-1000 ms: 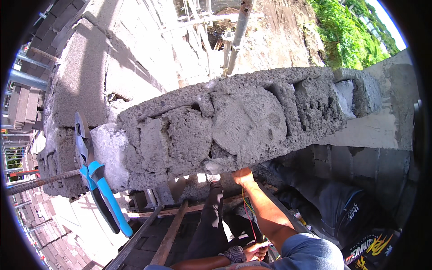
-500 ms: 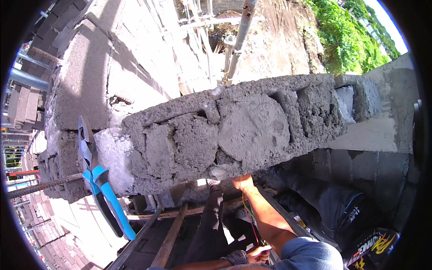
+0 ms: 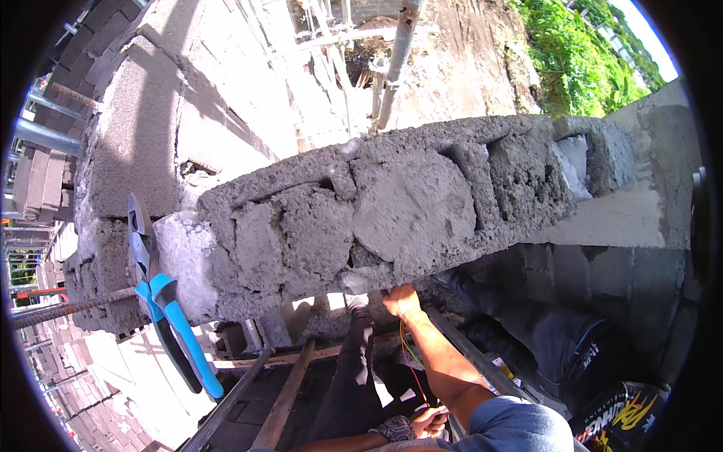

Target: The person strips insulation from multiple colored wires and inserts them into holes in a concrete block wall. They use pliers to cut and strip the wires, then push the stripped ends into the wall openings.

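Note:
My right hand [image 3: 403, 301] is just below the near edge of a rough concrete block wall [image 3: 414, 200]. Its fingers are curled closed around thin coloured wires [image 3: 407, 345], apparently yellow, green and red. From there the wires hang toward my left hand [image 3: 429, 422], low in the picture with a dark band at its wrist. That hand is pinched closed on the wires, though the fingers are partly hidden. Pliers [image 3: 163, 294] with blue and black handles rest at the wall's left end, against a rusty rebar [image 3: 79, 310], with neither hand touching them.
Wooden battens [image 3: 285, 395] and a dark surface lie below the wall. At right, a co-worker in dark clothing [image 3: 557, 331] is bent low beside a block wall. Scaffold pipes [image 3: 399, 64] rise beyond the wall; stacked blocks [image 3: 45, 177] stand far left.
The view has shifted slightly, moving the wall a little left and up. Both my hands keep hold of the wires, which now bow out more between them.

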### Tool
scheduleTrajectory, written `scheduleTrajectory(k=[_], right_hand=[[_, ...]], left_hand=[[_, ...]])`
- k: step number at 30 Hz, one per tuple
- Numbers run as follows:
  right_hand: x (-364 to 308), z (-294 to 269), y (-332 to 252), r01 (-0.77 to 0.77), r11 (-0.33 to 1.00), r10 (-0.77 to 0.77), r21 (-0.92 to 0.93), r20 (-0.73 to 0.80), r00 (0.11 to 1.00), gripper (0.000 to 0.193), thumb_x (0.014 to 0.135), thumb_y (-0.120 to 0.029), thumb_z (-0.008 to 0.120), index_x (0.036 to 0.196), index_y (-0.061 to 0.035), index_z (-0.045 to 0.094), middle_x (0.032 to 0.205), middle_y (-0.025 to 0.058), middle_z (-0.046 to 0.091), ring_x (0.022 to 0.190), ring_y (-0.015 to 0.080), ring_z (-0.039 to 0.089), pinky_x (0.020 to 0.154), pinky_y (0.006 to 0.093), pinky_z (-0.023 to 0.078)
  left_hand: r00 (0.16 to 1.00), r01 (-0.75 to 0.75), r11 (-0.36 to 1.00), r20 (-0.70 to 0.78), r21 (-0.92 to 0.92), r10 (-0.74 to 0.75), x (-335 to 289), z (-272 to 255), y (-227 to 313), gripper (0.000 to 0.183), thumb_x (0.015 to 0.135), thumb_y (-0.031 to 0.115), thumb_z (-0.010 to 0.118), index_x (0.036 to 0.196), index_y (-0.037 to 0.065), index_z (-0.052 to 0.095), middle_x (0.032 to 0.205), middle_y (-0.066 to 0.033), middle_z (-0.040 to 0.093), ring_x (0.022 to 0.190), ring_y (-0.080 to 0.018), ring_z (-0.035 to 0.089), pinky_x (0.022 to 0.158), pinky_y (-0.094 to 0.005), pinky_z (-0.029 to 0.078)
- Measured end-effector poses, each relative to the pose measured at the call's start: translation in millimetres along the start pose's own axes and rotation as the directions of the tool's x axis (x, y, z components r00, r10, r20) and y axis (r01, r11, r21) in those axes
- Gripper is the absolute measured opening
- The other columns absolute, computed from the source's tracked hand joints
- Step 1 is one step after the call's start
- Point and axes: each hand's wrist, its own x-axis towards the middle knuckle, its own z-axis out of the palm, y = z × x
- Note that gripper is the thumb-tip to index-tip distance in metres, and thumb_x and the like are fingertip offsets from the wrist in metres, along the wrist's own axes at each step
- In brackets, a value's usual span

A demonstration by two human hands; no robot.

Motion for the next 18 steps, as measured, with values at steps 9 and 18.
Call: scheduleTrajectory(k=[9,18], right_hand=[[-6.9,-12.8,-9.9,-0.009,0.99,0.017,0.142,-0.052,0.999,0.091,0.094,-0.047,0.058,0.158,0.0059,0.023,0.106,0.0322,0.071,0.098,0.0446,0.071,0.087,0.0502,0.058],[-41.9,-60.0,-24.6,-0.227,0.798,0.237,0.559,0.056,0.97,0.081,0.094,-0.032,0.058,0.159,0.0003,0.024,0.1,0.0312,0.072,0.099,0.0449,0.071,0.09,0.0512,0.057]], left_hand=[[0.992,-0.115,0.993,-0.057,-0.006,0.115,-7.4,22.3,6.1,0.047,0.11,0.038,0.043,0.069,0.015,0.036,0.058,0.0038,0.024,0.048,-0.0088,0.024,0.048,-0.027,0.024],[0.828,-0.008,0.997,-0.559,0.075,0.049,-24.5,48.6,16.0,0.043,0.108,0.037,0.046,0.073,0.013,0.039,0.063,0.0029,0.026,0.055,-0.0128,0.028,0.057,-0.0328,0.031]])
